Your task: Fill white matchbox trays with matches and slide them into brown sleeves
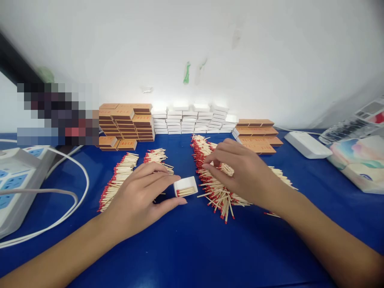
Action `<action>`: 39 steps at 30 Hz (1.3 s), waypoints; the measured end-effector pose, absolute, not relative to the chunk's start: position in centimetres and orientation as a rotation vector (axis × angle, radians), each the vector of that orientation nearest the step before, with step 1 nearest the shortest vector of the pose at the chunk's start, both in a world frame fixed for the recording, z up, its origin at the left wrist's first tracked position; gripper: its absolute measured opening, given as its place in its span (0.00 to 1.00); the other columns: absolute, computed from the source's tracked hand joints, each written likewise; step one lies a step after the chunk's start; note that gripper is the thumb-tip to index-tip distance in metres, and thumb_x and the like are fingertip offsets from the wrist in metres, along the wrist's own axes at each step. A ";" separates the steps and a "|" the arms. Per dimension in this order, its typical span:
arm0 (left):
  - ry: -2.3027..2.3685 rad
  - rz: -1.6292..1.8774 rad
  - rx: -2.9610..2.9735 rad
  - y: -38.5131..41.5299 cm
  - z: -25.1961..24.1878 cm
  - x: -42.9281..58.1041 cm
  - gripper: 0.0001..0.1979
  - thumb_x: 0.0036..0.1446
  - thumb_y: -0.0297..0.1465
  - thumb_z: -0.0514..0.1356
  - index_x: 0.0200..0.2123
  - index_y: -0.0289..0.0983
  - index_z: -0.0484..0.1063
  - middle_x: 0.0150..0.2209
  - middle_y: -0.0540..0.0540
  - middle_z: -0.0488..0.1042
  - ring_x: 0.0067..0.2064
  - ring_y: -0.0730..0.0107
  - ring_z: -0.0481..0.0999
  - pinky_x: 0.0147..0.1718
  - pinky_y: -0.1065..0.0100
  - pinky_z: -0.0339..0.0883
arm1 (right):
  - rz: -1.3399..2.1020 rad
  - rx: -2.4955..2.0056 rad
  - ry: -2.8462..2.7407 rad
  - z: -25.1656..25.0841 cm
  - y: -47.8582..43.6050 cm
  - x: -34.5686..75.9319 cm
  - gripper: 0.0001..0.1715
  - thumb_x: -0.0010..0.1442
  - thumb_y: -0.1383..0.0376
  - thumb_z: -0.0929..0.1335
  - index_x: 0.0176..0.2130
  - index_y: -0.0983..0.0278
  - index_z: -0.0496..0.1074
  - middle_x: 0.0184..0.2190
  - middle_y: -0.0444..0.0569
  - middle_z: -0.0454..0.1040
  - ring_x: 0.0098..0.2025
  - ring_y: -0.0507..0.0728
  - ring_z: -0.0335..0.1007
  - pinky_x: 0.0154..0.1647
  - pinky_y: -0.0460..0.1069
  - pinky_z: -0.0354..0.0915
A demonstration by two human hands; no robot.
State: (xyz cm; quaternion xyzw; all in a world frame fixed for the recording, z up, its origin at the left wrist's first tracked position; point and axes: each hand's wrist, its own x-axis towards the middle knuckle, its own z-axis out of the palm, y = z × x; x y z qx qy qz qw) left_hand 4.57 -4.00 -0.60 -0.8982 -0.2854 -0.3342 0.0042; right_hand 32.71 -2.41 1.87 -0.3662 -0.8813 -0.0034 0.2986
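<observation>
My left hand (147, 194) holds a small white matchbox tray (186, 184) by its left end, thumb at the near side and fingers at the far side. A few red-tipped matches (186, 191) lie along the tray's near side. To the right, my right hand (240, 166) hovers over a large heap of loose matches (222, 198). Its thumb and forefinger are pinched together; whatever is between them is too small to make out. Two smaller rows of matches (120, 174) lie beyond and left of my left hand, partly covered by it.
Against the white wall stand stacked orange matchboxes (126, 120), white trays (189, 120) and more orange matchboxes (256, 136). Power strips (18, 184) with looping white cables (85, 176) sit at left. A white adapter box (307, 145) and a tissue pack (360, 164) lie at right.
</observation>
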 end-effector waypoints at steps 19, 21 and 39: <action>-0.896 -1.037 -2.827 -4.3 -0.7 4.3 0.18 0.62 0.39 0.71 0.51 0.36 0.78 0.43 0.41 0.81 0.50 0.58 0.79 0.51 0.56 0.77 | 0.122 -1.136 -2.467 0.4 -0.5 34.3 0.06 0.69 0.68 0.68 0.38 0.62 0.74 0.35 0.51 0.76 0.42 0.61 0.66 0.41 0.55 0.64; -0.890 -1.041 -2.837 -4.3 -0.8 4.3 0.19 0.61 0.39 0.71 0.51 0.36 0.78 0.43 0.41 0.81 0.50 0.58 0.78 0.52 0.55 0.76 | 0.145 -1.139 -2.469 0.5 -0.5 34.1 0.07 0.69 0.67 0.67 0.37 0.62 0.74 0.35 0.51 0.76 0.41 0.61 0.66 0.41 0.55 0.64; -0.906 -1.020 -2.832 -4.1 -0.7 4.5 0.16 0.63 0.39 0.70 0.50 0.38 0.79 0.43 0.41 0.80 0.48 0.58 0.80 0.49 0.56 0.78 | 0.212 -1.179 -2.503 0.3 -0.3 34.7 0.09 0.71 0.67 0.66 0.36 0.61 0.70 0.36 0.52 0.75 0.41 0.61 0.65 0.40 0.55 0.63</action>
